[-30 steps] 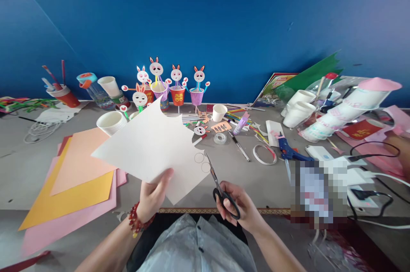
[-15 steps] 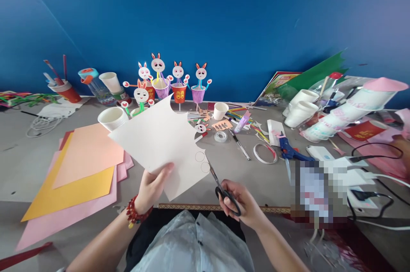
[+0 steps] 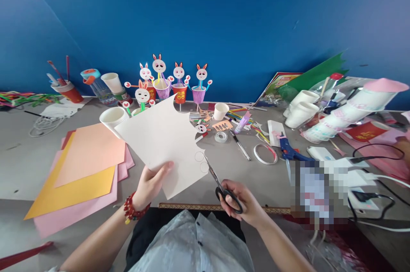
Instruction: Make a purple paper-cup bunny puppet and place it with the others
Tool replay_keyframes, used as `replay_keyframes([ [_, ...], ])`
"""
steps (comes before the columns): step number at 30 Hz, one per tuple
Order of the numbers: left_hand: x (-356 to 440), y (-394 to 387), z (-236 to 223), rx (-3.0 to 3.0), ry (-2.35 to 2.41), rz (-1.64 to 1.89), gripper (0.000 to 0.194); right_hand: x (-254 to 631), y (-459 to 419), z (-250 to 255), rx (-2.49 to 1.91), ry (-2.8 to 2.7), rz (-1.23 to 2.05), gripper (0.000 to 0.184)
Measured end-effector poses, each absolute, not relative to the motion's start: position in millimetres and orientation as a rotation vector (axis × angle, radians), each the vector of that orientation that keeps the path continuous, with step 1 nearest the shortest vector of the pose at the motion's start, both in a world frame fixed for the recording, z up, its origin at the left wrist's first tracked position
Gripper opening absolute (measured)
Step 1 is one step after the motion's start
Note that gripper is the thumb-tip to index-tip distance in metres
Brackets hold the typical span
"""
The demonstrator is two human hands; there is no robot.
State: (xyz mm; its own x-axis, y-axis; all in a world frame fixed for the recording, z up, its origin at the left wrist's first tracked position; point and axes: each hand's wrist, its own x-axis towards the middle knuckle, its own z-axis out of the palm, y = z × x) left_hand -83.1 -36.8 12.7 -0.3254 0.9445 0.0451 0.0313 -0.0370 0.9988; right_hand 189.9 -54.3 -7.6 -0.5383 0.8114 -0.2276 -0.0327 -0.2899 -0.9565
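Note:
My left hand (image 3: 150, 184), with a red bead bracelet at the wrist, grips the lower edge of a white sheet of paper (image 3: 165, 144) held up over the grey table (image 3: 243, 174). Two small pencilled circles sit at the sheet's right edge. My right hand (image 3: 243, 201) has its fingers through the black handles of the scissors (image 3: 221, 184). The blades point up and left and meet the sheet's right edge beside the circles.
Orange, yellow and pink sheets (image 3: 83, 169) lie stacked at left. Bunny-topped paper cups (image 3: 177, 82) stand by the blue wall. White cups (image 3: 112, 118), markers, tape rolls (image 3: 265, 153), a blue glue gun (image 3: 288, 149), cables and stacked cups crowd the right side.
The white sheet has turned and shifted a little right and up. The scissor blades have come in against its right edge by the circles.

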Motion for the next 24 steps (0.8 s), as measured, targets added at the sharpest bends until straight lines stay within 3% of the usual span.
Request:
replay_keyframes([
  [24, -101.3, -25.1, 29.7, 1.125, 1.234, 1.183, 0.046, 208.6, -41.6, -0.3, -1.039, -1.642, 1.797, 0.041],
])
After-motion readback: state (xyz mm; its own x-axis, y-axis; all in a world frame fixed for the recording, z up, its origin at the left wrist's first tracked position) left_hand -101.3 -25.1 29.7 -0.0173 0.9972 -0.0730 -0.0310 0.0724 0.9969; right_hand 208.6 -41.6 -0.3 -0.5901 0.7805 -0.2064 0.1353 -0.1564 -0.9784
